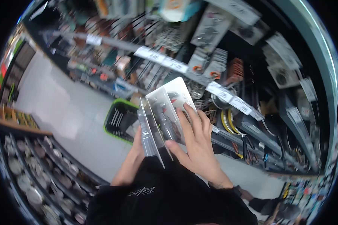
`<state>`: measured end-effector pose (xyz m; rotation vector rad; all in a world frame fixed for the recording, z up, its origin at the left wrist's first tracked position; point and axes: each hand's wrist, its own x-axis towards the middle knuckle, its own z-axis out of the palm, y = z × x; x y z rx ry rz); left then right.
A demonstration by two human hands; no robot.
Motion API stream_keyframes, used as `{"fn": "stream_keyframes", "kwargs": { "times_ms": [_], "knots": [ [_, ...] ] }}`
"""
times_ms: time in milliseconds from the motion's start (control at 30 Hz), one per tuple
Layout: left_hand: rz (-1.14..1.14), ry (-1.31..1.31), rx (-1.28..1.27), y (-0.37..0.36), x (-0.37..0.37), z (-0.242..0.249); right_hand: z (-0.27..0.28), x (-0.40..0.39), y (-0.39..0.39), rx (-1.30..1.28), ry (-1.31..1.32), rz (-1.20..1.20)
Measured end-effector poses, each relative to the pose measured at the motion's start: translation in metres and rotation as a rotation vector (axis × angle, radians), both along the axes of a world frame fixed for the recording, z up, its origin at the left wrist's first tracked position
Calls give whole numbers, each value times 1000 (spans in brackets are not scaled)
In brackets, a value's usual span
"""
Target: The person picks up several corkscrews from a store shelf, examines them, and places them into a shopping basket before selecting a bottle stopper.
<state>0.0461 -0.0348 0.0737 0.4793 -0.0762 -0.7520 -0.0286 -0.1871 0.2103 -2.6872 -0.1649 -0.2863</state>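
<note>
Several carded blister packs [148,138] are held upright in front of my chest, fanned slightly apart. Clear plastic bulges from the nearest card, and what is inside is hard to make out. My left hand [136,148] is closed around the packs from the left and below, its fingers mostly hidden behind them. On the other side, my right hand [199,150] grips the white-backed pack [182,88], fingers spread over its face. The right thumb rests at the edge of the middle card. Small red marks show on the white card.
A black shopping basket [118,118] with a green rim stands on the floor beyond my hands. Shelving with hanging packs and price labels [161,60] runs across the front. Pans [229,122] hang at right. Lower left, another shelf [45,168] holds round items. A person [278,208] is at lower right.
</note>
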Motion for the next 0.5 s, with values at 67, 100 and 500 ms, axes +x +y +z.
{"fn": "stream_keyframes", "kwargs": {
  "times_ms": [67, 100, 500],
  "knots": [
    [89, 116, 64, 22, -9, -32, -28, 7, 7, -1, -88, 111],
    [126, 197, 126, 31, -12, -34, -37, 12, 13, 2, -57, 160],
    [345, 147, -83, 93, -11, -21, -73, 38, 60, 48, -190, 564]
  ]
}}
